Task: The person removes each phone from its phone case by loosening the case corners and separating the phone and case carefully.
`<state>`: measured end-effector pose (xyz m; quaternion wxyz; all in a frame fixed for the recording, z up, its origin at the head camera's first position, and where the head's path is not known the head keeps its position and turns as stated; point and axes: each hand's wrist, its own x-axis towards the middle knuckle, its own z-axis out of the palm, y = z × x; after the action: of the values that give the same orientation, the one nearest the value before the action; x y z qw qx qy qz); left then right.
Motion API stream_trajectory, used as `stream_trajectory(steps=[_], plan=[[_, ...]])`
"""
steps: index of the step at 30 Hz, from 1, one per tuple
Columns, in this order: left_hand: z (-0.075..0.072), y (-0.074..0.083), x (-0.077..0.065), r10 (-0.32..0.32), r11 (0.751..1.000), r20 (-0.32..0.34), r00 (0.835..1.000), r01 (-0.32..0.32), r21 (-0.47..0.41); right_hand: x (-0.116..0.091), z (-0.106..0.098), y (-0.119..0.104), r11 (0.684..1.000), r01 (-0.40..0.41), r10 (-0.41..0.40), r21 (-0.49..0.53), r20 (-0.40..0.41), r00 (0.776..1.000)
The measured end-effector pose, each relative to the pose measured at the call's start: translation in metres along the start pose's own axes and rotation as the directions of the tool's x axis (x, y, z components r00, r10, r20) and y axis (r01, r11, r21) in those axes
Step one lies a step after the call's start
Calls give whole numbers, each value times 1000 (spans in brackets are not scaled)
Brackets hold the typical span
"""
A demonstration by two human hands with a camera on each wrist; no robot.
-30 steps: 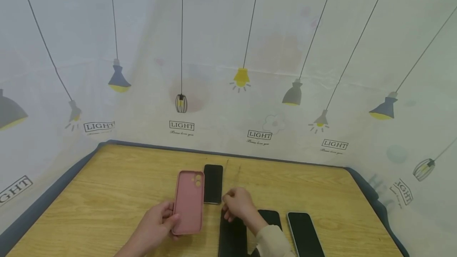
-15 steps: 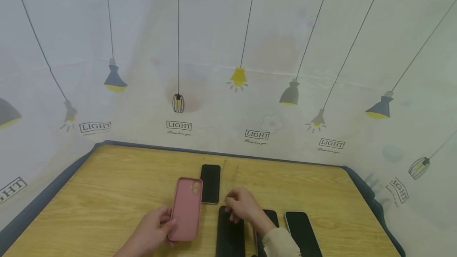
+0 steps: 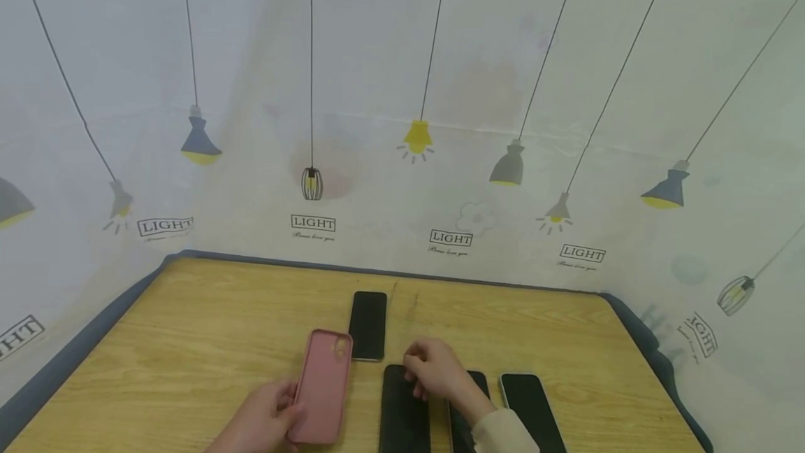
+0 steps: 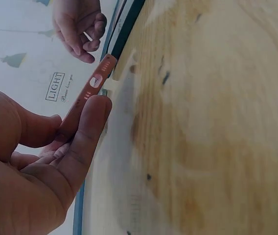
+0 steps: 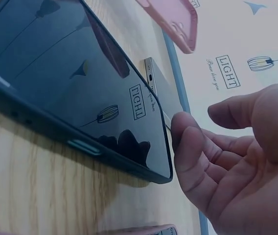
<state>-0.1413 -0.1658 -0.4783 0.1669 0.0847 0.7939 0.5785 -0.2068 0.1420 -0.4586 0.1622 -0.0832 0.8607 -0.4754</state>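
Note:
My left hand (image 3: 260, 414) grips the lower left edge of an upright pink phone case (image 3: 323, 390). The case's hollow inside and camera cutout face me. In the left wrist view thumb and fingers hold the pink case (image 4: 97, 81), seen along its side edge. My right hand (image 3: 437, 372) hovers at the far end of a phone in a dark case (image 3: 402, 414), fingers loosely curled and nothing between them. In the right wrist view its fingers (image 5: 190, 147) are close to the end of that dark-cased phone (image 5: 80, 98); contact cannot be told.
A black-screened phone (image 3: 367, 326) lies farther back on the wooden table (image 3: 220, 327). Under my right forearm lies another phone (image 3: 462, 432), partly hidden. A light-edged phone (image 3: 534, 411) is at the right. Behind the table hangs a sheet (image 3: 377, 54) printed with lamps.
My left hand has lowered the pink case and brought it closer to me. My right hand has shifted slightly to the right. The phones stay where they lay.

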Motion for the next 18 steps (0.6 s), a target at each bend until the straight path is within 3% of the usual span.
stream_trajectory(steps=[7,18], plan=[[-3,-5,1,-47,991,-25,999,50,122,-3,-3,3,1000,19,-19,-6,-3,1000],[-2,-14,-3,-65,990,0,998,65,125,-5,-7,5,1000,-9,9,-5,-3,1000]])
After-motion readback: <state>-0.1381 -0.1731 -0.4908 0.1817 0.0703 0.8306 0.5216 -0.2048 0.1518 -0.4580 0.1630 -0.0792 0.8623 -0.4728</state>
